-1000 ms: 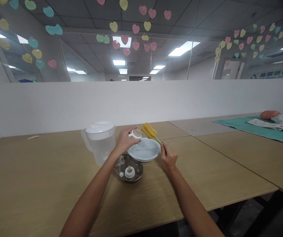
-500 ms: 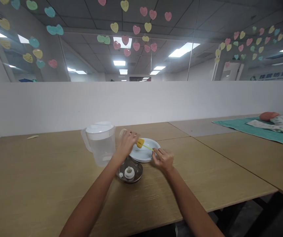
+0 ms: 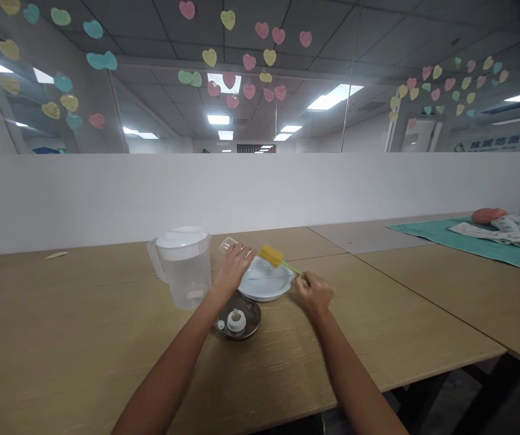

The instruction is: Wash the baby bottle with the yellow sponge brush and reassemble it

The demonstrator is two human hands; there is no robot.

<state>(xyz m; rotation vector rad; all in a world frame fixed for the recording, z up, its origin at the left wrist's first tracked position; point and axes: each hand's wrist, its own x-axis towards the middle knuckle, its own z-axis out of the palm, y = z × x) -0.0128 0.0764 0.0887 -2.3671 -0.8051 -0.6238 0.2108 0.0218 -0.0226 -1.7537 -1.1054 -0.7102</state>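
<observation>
My left hand (image 3: 236,266) is wrapped around a clear baby bottle (image 3: 228,244), whose end sticks out past the hand on the left; the rest is hidden by my fingers. My right hand (image 3: 315,292) is closed on the thin green handle of a bottle brush (image 3: 272,255) with a yellow sponge head. That head is in the air over a white basin (image 3: 264,296), apart from the bottle. Nearer to me, a round metal tray (image 3: 253,326) carries a white bottle collar with a teat (image 3: 236,321) and a small white piece (image 3: 221,325).
A lidded translucent pitcher (image 3: 187,272) stands left of the basin. A flat pale piece (image 3: 57,255) lies at the far left. On the right, cloths and a reddish object (image 3: 489,215) rest on a green mat (image 3: 432,232). A white wall (image 3: 260,193) rises behind the table.
The yellow sponge head has come away from the bottle's mouth, up and to the right. My right hand has moved right with the brush; my left hand stays over the basin's left side.
</observation>
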